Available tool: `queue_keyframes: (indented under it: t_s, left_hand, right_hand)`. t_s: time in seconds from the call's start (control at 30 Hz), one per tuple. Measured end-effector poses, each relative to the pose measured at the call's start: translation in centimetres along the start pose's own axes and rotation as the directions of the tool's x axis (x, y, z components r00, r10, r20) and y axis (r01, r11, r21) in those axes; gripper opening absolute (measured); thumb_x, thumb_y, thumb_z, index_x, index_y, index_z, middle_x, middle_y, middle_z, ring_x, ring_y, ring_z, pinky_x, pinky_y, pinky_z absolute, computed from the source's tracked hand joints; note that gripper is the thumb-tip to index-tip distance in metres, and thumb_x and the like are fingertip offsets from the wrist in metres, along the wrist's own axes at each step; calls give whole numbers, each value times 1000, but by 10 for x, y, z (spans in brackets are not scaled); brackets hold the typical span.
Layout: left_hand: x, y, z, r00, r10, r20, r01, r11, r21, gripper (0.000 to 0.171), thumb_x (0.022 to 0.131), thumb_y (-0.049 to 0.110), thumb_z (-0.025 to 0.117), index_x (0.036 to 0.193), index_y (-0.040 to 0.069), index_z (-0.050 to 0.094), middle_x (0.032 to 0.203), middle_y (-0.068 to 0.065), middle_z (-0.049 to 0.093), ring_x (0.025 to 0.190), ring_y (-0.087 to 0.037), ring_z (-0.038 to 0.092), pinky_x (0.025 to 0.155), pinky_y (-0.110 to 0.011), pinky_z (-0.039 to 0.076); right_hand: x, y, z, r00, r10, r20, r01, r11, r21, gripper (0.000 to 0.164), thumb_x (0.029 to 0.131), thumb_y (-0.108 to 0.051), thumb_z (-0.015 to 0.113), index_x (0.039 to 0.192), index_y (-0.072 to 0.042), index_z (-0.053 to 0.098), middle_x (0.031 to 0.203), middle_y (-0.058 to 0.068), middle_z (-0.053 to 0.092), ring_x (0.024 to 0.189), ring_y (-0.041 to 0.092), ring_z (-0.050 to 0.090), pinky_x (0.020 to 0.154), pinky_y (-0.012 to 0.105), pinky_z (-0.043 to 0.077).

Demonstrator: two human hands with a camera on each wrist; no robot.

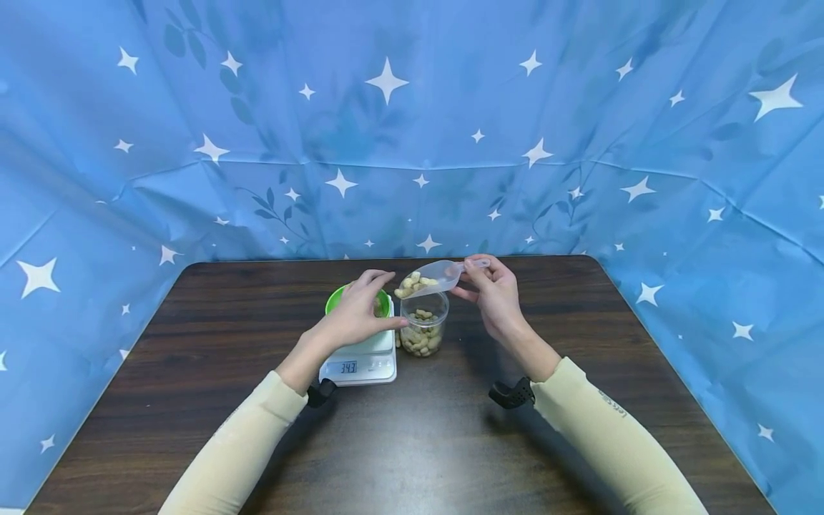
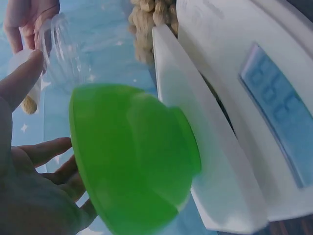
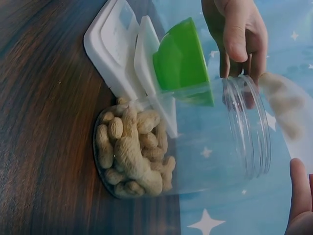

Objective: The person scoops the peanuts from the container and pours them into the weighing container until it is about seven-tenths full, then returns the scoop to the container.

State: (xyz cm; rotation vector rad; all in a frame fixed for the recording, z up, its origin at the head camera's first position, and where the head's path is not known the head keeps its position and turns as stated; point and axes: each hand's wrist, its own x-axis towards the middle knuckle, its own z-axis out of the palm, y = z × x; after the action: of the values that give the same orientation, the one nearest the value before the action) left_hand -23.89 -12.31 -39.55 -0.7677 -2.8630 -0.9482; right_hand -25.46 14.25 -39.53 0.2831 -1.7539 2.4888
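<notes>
My right hand (image 1: 500, 300) pinches the handle of a clear plastic scoop (image 1: 444, 272) loaded with peanuts in their shells (image 1: 412, 284). The scoop is tilted over the mouth of a clear jar (image 1: 433, 307), whose lower part holds more peanuts (image 3: 134, 152). Fingers spread, my left hand (image 1: 350, 315) hovers above a green bowl (image 2: 132, 156) and the gap between bowl and jar. That bowl stands on a white kitchen scale (image 1: 367, 350), its display (image 1: 347, 367) lit with digits that look like 343. The left hand partly hides the bowl in the head view.
The jar stands close to the scale's right side on a dark wooden table (image 1: 425, 436). Behind the table's far edge hangs a blue curtain (image 1: 412, 207) with white stars. A black wrist strap (image 1: 513, 393) shows at the right cuff.
</notes>
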Motion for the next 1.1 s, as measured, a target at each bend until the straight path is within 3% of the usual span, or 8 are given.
queue_keyframes:
  t_s: [0.3,0.63,1.1]
  left_hand:
    - [-18,-19,-16,996,-70,-46,71,997,4,92,85,47,83,156,4,42,156,-19,37,144,-37,35,116,-64,16]
    - [-34,-37,-28,987,-163,-1,163,987,1,104,84,51,83,160,3,31,159,-24,29,144,-46,30,113,-67,19]
    - [-42,-45,-29,974,-214,69,215,977,-5,114,82,57,81,162,0,23,157,-23,33,139,-44,38,110,-67,30]
  right_hand:
    - [4,0,13,1000,-13,13,13,1000,2,15,105,-13,61,111,1,60,105,6,73,97,21,69,81,39,60]
    - [9,2,25,999,27,38,-26,999,-18,14,105,-11,60,113,0,59,108,7,71,93,18,69,81,39,60]
    - [9,7,35,998,48,50,-44,996,-75,25,106,-12,60,121,8,56,106,7,70,97,19,69,84,40,59]
